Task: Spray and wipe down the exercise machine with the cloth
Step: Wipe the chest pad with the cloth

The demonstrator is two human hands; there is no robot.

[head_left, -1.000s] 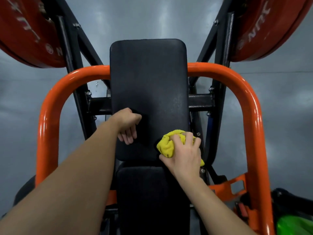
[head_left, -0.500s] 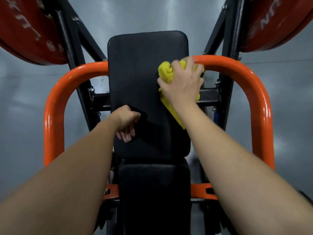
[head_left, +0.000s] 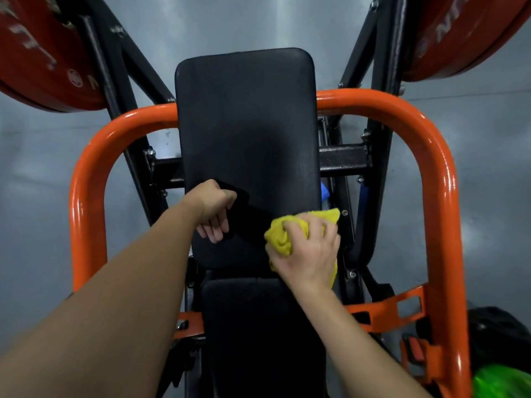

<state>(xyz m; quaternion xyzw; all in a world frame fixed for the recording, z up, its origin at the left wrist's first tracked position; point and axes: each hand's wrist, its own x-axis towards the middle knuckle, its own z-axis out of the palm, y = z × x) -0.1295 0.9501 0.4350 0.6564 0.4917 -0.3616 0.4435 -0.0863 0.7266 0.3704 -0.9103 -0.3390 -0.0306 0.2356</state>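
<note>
The exercise machine has a black back pad and a black seat pad below it, inside an arched orange frame. My right hand grips a bunched yellow cloth and presses it against the lower right corner of the back pad. My left hand is curled into a fist and rests on the pad's lower left part; I see nothing in it. No spray bottle is in view.
Red weight plates hang at the upper left and upper right on black uprights. A black and green object lies at the bottom right beside the orange frame. Grey floor surrounds the machine.
My right hand swept the cloth up to the pad's upper right edge, then back down to the lower right corner. My left fist stayed in place.
</note>
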